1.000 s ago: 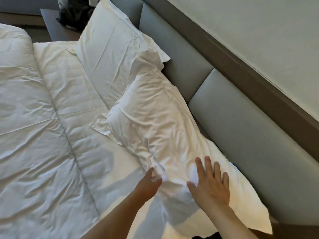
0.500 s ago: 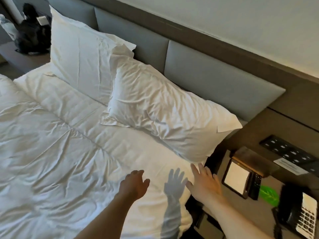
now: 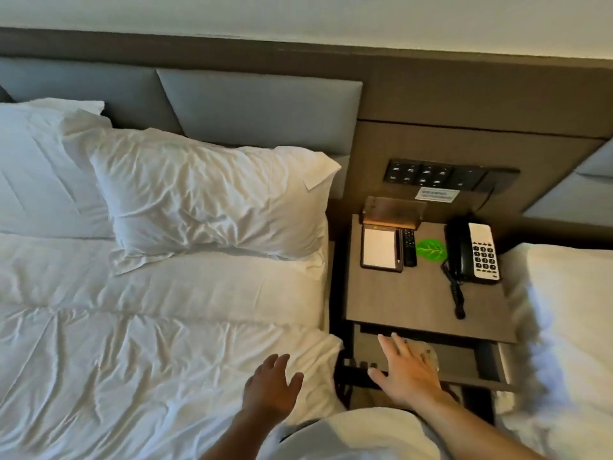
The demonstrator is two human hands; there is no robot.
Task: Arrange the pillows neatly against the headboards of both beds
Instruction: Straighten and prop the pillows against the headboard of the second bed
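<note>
Both hands are at the lower middle of the frame, empty, with fingers spread. The left hand point(image 3: 270, 385) hovers palm down over the right edge of the duvet point(image 3: 132, 353); whether it touches the cloth cannot be told. The right hand point(image 3: 409, 371) is stretched out flat, fingers fanned, over the lower shelf point(image 3: 471, 363) below the desk point(image 3: 418, 293), in the gap between the two beds. It grips nothing.

The pillows lie well above and to the left of the hands. The nearer pillow point(image 3: 212, 194) lies flat on the left bed at centre left of the frame, its far edge against the grey headboard point(image 3: 258, 107), its case creased. The second pillow point(image 3: 36, 167) is at the far left, leaning against the headboard and partly covered by the corner of the first.

On the desk, upper right of the hands, stand a notepad point(image 3: 379, 249), a remote point(image 3: 409, 247) just beside it, a green leaf card point(image 3: 430, 250) and a phone point(image 3: 472, 250). A switch panel point(image 3: 431, 175) sits on the wall above them. The second bed point(image 3: 570, 327) shows at the right edge of the frame.
</note>
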